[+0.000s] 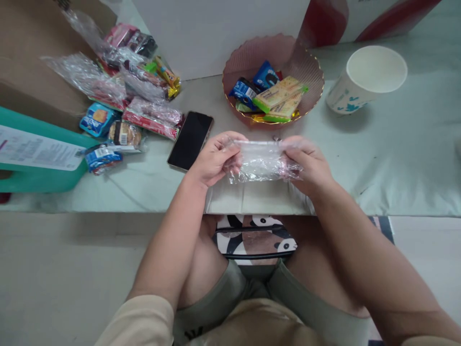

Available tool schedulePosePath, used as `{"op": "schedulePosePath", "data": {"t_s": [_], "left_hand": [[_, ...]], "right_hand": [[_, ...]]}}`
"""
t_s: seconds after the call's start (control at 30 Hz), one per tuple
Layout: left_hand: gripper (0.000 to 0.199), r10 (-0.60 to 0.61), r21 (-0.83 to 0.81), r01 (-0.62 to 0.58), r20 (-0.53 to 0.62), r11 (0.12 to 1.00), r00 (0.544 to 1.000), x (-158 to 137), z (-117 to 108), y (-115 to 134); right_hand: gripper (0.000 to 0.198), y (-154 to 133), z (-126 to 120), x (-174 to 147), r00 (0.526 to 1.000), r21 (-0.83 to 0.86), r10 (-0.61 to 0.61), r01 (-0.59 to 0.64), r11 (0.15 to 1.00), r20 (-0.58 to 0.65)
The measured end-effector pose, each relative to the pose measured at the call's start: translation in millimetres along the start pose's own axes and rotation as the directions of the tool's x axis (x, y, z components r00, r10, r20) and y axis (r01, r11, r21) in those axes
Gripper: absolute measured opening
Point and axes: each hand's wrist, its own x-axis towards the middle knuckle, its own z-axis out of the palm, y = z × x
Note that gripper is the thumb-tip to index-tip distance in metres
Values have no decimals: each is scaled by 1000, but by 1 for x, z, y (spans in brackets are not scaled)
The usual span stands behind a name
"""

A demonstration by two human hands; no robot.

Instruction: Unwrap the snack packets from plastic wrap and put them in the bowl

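Note:
Between my two hands a clear plastic bag [257, 161] is stretched out flat over the table's front edge. My left hand [219, 156] pinches its left end, and my right hand [306, 161] grips the right end, where the plastic is crumpled and pinkish. Just left of my left hand lies a black phone [190, 139], screen up. Beyond my hands stands a pink ribbed bowl [234, 57] with a gold rim. It holds several wrapped snacks, among them blue packets [266, 74] and pale yellow-green wafer packs [279, 93].
At the left is a heap of packaged snacks [151, 115] with loose clear wrapping. A teal jug [54, 154] and a brown cardboard box [32, 57] flank it. On the right stands a paper cup [353, 91]. White boxes [223, 24] rise behind the bowl.

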Motion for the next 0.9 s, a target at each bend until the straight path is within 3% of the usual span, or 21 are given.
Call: {"op": "schedulePosePath", "data": {"t_s": [0.1, 0.27, 0.37, 0.5, 0.63, 0.73, 0.9], "left_hand": [[16, 69, -12, -69, -2, 998, 998, 4, -5, 0], [38, 88, 87, -88, 1, 992, 996, 7, -7, -1], [18, 139, 210, -122, -71, 970, 988, 7, -4, -5], [30, 174, 222, -154, -72, 963, 982, 7, -2, -12], [44, 265, 202, -247, -64, 948, 962, 8, 1, -14], [61, 249, 177, -236, -59, 956, 967, 9, 4, -16], [44, 224, 243, -205, -54, 948, 973, 12, 10, -22]], "right_hand": [[29, 0, -4, 2, 999, 15, -28, 28, 999, 41], [43, 6, -9, 2, 1000, -82, -24, 22, 996, -14], [31, 11, -8, 2, 999, -167, 15, -22, 986, -43], [61, 16, -6, 5, 997, -67, -42, 38, 997, -69], [42, 18, -3, 7, 998, -25, -56, 56, 998, -32], [36, 16, 0, 5, 992, -130, -102, 91, 987, -76], [24, 10, 2, -1, 949, -335, -270, 205, 920, -161]]}}
